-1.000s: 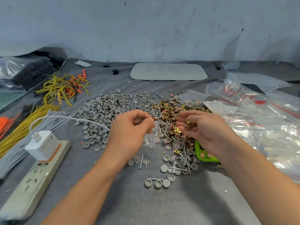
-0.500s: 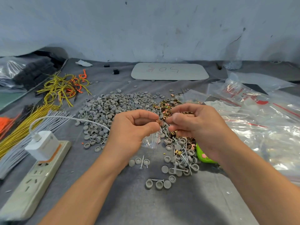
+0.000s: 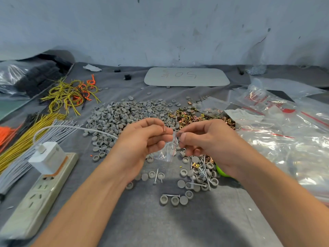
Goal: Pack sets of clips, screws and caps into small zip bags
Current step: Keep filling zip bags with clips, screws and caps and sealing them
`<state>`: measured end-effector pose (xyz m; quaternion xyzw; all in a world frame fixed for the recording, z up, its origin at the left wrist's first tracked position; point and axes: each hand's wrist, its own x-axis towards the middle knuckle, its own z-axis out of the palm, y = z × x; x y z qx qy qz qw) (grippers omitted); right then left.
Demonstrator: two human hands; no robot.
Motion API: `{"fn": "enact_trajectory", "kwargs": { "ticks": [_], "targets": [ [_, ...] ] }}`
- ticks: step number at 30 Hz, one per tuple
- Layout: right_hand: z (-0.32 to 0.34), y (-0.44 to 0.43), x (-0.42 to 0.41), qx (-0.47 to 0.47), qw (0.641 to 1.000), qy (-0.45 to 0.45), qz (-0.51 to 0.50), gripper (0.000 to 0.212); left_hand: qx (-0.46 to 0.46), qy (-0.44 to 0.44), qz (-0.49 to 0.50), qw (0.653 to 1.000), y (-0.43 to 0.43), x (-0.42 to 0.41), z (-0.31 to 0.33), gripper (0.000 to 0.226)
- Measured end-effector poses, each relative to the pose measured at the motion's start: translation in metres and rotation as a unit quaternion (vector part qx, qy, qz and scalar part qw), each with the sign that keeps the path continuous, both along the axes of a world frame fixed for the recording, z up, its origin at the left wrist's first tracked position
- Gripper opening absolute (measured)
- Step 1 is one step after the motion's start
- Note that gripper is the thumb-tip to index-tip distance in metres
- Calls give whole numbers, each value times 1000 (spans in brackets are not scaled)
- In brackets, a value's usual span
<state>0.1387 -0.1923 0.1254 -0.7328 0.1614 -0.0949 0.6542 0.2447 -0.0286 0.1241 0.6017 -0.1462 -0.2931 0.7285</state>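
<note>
A small clear zip bag with a red stripe hangs between my hands above the grey cloth. My left hand pinches the bag's top edge on the left, and my right hand pinches it on the right. A heap of grey caps lies behind the hands, with brass clips to its right. Loose screws and caps are scattered under my right hand, and three caps with a screw lie nearer to me.
A white power strip with a charger sits at the left, beside bundles of yellow and grey wires. A pile of clear zip bags fills the right side. A grey oval board lies at the back.
My right hand has moved in from the clip pile to the bag's mouth. Both hands now pinch the bag's top edge close together.
</note>
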Motion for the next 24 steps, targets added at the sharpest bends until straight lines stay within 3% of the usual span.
{"fn": "enact_trajectory", "kwargs": {
  "ticks": [4,13,20,24],
  "targets": [
    [3,4,1,-6,1000,-5,6,9,83,-79,-24,993,-1,-4,-2,39],
    [7,12,-2,-276,959,36,-58,16,132,-210,-41,968,0,-8,-6,20],
    [4,11,-6,-212,970,-84,-81,19,101,-262,48,959,-5,-15,-5,20],
    [-2,14,-3,-160,976,-117,-95,23,119,-384,109,909,-4,-21,-7,23]
  ]
}}
